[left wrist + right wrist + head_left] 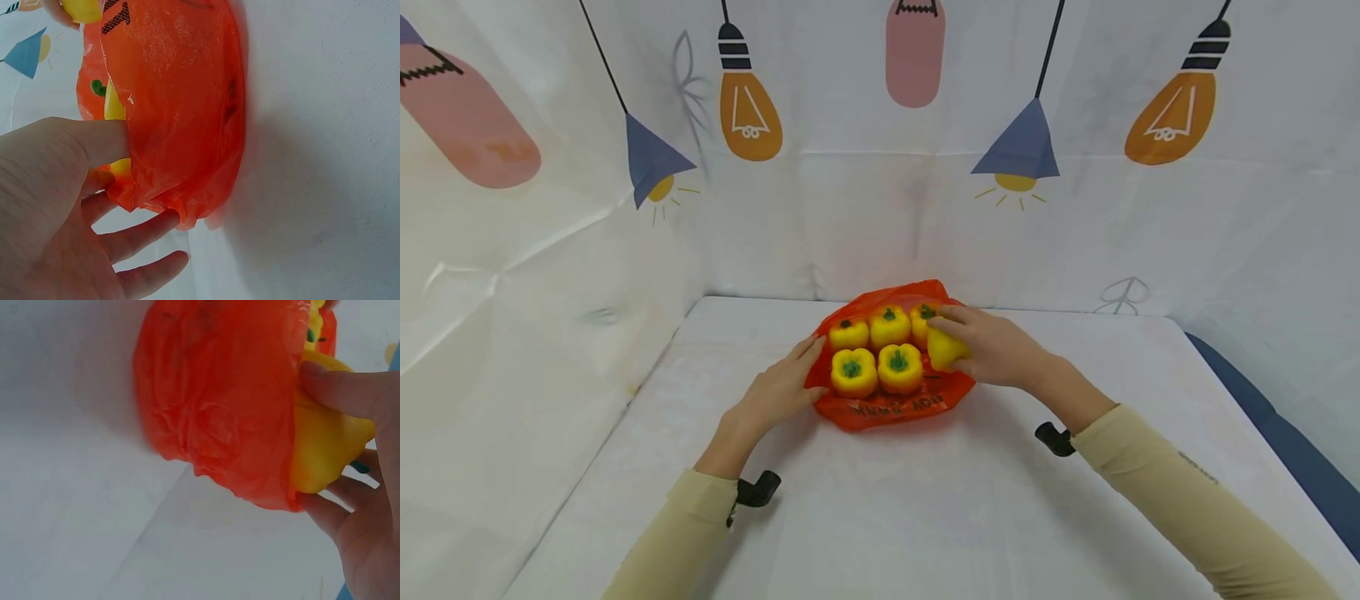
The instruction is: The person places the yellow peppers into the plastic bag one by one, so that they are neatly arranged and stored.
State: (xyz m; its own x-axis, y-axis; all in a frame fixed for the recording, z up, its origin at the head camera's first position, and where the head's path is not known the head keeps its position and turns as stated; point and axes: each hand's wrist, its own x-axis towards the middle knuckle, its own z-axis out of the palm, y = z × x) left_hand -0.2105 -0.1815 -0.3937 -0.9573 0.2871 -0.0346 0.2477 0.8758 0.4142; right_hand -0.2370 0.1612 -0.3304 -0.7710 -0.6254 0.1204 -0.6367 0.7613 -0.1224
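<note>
A red plastic bag (880,408) with dark lettering lies with its mouth spread open towards the head camera. Several yellow bell peppers (853,372) with green stems sit inside it in two rows. My right hand (1000,346) grips one more yellow bell pepper (328,444) at the bag's right side, thumb on one side and fingers on the other; its lower part is behind the bag's wall in the right wrist view. At the left rim, my left hand (778,387) holds the bag, its thumb tip tucked behind the plastic and the outer fingers spread.
The bag stands on a white-covered table (880,517), near its back edge. Behind and to the left hang white sheets (850,208) printed with lamps and bulbs. A dark blue chair-like shape (1262,417) shows beyond the right edge. Each wrist carries a small black camera mount (758,489).
</note>
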